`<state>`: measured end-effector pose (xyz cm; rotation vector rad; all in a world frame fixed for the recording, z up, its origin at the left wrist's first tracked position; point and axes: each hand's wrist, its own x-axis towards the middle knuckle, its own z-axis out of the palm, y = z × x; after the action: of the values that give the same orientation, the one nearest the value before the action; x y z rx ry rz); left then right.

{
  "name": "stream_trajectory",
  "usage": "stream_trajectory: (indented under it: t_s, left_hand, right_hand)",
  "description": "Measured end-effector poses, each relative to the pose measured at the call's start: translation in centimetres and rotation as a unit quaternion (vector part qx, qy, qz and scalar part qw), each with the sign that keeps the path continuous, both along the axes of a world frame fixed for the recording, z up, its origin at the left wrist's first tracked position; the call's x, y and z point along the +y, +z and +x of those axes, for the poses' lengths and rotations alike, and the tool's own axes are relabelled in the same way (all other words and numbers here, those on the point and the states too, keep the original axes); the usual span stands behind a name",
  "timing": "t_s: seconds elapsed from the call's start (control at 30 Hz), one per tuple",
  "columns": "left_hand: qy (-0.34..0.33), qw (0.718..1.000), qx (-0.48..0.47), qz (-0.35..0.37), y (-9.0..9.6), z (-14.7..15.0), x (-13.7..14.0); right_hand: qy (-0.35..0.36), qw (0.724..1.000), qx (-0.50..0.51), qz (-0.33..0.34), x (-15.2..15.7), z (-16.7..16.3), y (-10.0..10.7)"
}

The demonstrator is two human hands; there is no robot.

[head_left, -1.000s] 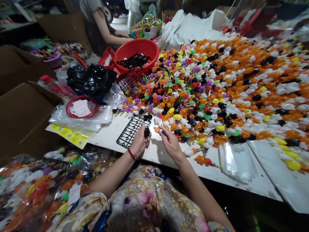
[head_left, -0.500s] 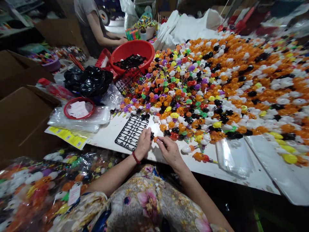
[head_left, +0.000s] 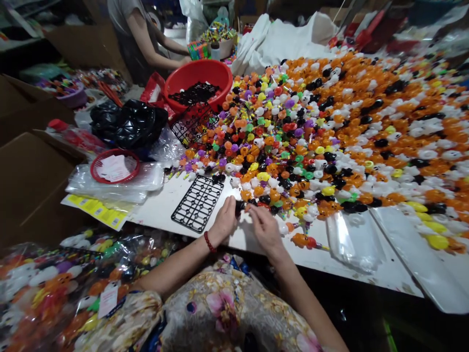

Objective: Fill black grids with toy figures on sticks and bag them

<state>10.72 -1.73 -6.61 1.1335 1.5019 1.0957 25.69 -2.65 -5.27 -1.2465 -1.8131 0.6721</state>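
My left hand [head_left: 224, 221], with a dark red bead bracelet at the wrist, is closed on a small black plastic piece [head_left: 239, 207], mostly hidden by the fingers. Close beside it, the thumb and fingers of my right hand [head_left: 266, 229] pinch a small orange plastic piece [head_left: 248, 207]. Whether the two pieces touch is too small to tell. Left of my hands, a black plastic grid [head_left: 198, 203] lies flat on the white table [head_left: 154, 215]. A heap of small coloured plastic toys [head_left: 293, 132] begins just beyond my fingers.
A red tub [head_left: 227, 80] holding black grids stands at the back. At left are a red basket [head_left: 135, 171] with paper slips, clear bags and a black bag [head_left: 128, 122]. Clear plastic sleeves [head_left: 351, 239] lie at the right edge. Another person [head_left: 139, 44] works behind.
Both hands have shifted a little to the right, away from the black grid, still holding the small pieces. The other person's arms have moved slightly.
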Motion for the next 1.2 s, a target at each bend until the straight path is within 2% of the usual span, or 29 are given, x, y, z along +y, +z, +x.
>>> stream_trajectory:
  t_s: [0.1, 0.17, 0.23, 0.3, 0.37, 0.43, 0.53, 0.63, 0.7, 0.73, 0.77, 0.83, 0.9, 0.93, 0.97, 1.0, 1.07, 1.13, 1.2]
  left_hand:
    - [-0.019, 0.99, 0.112, 0.087, 0.9, -0.8, 3.3]
    - [-0.044, 0.963, 0.225, 0.143, 0.9, -1.2, 5.6]
    - [-0.09, 0.934, 0.309, 0.154, 0.4, -1.3, 7.4]
    - [-0.122, 0.918, 0.351, 0.141, -0.3, -1.2, 8.3]
    - [-0.126, 0.913, 0.364, 0.133, -1.0, -1.2, 8.3]
    - [-0.126, 0.912, 0.366, 0.134, -1.4, -1.3, 7.5]
    - [-0.132, 0.913, 0.365, 0.124, -1.1, -1.9, 5.7]
    - [-0.104, 0.946, 0.299, 0.067, -0.2, -2.8, 3.7]
    - [-0.076, 0.977, 0.196, 0.022, 0.4, -3.4, 2.5]
    - [-0.061, 0.989, 0.135, 0.004, 0.6, -3.8, 2.0]
    - [-0.046, 0.996, 0.074, -0.011, 0.8, -4.1, 1.6]
    - [-0.022, 0.999, -0.031, -0.036, 0.7, -4.6, 0.9]
    - [-0.012, 0.993, -0.105, -0.059, 0.3, -4.8, 0.4]
    - [-0.014, 0.989, -0.131, -0.064, 0.1, -4.8, 0.3]
    - [-0.019, 0.986, -0.151, -0.062, -0.1, -4.7, 0.2]
    - [-0.023, 0.985, -0.163, -0.054, -0.2, -4.6, 0.1]
    - [-0.037, 0.986, -0.162, -0.027, -0.2, -4.2, -0.1]
    - [-0.066, 0.989, -0.133, -0.006, 0.3, -3.7, -0.3]
    - [-0.101, 0.989, -0.108, -0.004, 0.9, -3.2, -0.6]
  right_hand:
    - [-0.113, 0.991, -0.037, 0.055, 2.3, 4.1, 1.4]
    - [-0.194, 0.971, -0.1, 0.102, 4.0, 6.1, 1.7]
    - [-0.22, 0.954, -0.158, 0.125, 5.4, 6.3, 1.8]
    - [-0.175, 0.956, -0.204, 0.12, 6.8, 4.7, 1.6]
    - [-0.085, 0.957, -0.261, 0.093, 8.2, 1.9, 1.3]
    - [-0.002, 0.946, -0.321, 0.051, 9.7, -1.5, 1.0]
    - [0.047, 0.921, -0.386, 0.021, 12.0, -5.7, 0.7]
    - [0.048, 0.885, -0.463, -0.008, 13.6, -8.0, 0.7]
    - [0.044, 0.878, -0.476, -0.026, 13.9, -8.4, 1.0]
    - [0.041, 0.883, -0.466, -0.036, 13.8, -8.3, 1.3]
    - [0.035, 0.895, -0.442, -0.046, 13.6, -8.1, 1.5]
    - [0.012, 0.936, -0.344, -0.069, 12.5, -7.2, 1.8]
    - [0.0, 0.979, -0.169, -0.115, 10.8, -6.1, 1.7]
    - [0.006, 0.987, -0.061, -0.145, 9.7, -5.5, 1.6]
    - [0.015, 0.983, 0.047, -0.179, 8.6, -4.9, 1.3]
    - [0.022, 0.966, 0.146, -0.212, 7.4, -4.4, 1.1]
    - [0.014, 0.919, 0.291, -0.266, 5.1, -3.6, 0.6]
    - [-0.008, 0.877, 0.368, -0.309, 3.3, -3.1, 0.5]
    - [-0.018, 0.851, 0.401, -0.338, 2.1, -2.8, 0.7]
